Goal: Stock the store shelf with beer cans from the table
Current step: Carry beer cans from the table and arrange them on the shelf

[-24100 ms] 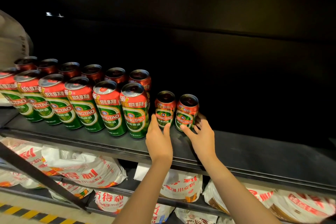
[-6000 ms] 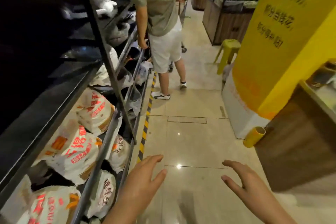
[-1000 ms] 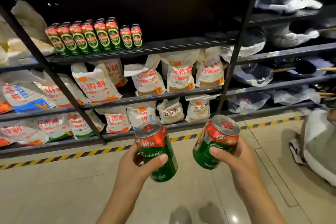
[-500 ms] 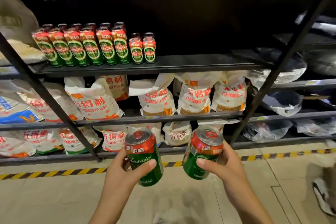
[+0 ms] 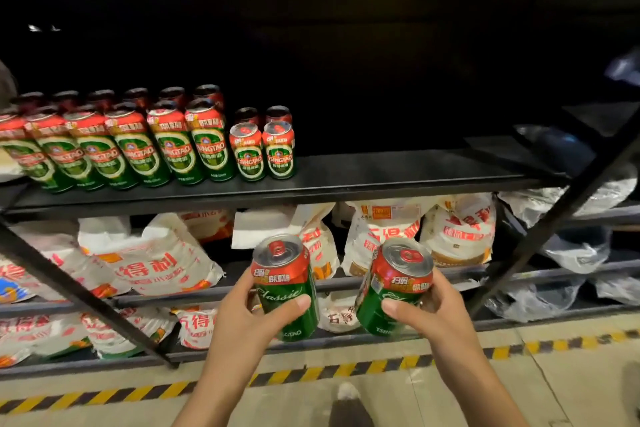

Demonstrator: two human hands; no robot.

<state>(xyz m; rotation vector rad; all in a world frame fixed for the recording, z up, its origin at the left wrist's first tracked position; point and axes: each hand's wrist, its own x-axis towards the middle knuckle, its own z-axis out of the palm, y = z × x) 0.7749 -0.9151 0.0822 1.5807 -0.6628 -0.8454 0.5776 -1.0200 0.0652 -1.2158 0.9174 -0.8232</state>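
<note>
On the left of the top shelf (image 5: 398, 173), tall Tsingtao cans (image 5: 114, 146) are standing two deep, and just beside their right end short Tsingtao cans (image 5: 263, 149) are sitting in a tight block of four, with bare shelf running on to the right. Below and in front of that shelf, the left hand (image 5: 242, 319) is wrapping its fingers around a short green-and-red can (image 5: 285, 288), thumb pressing across the front, the can leaning a little. To its right, the right hand (image 5: 433, 315) is closing on a second short can (image 5: 394, 288), which is tilting inward so the two cans are nearly touching. The risk, as I am judging it, is lying at the set-down: a can arriving still tilted, or nudging the standing short cans, could be tipping one over and toppling its neighbours. The shelf's front lip could also be catching a can base coming up from below. The diagonal brace (image 5: 86, 291) is crossing the left side, well apart from the hands.
</note>
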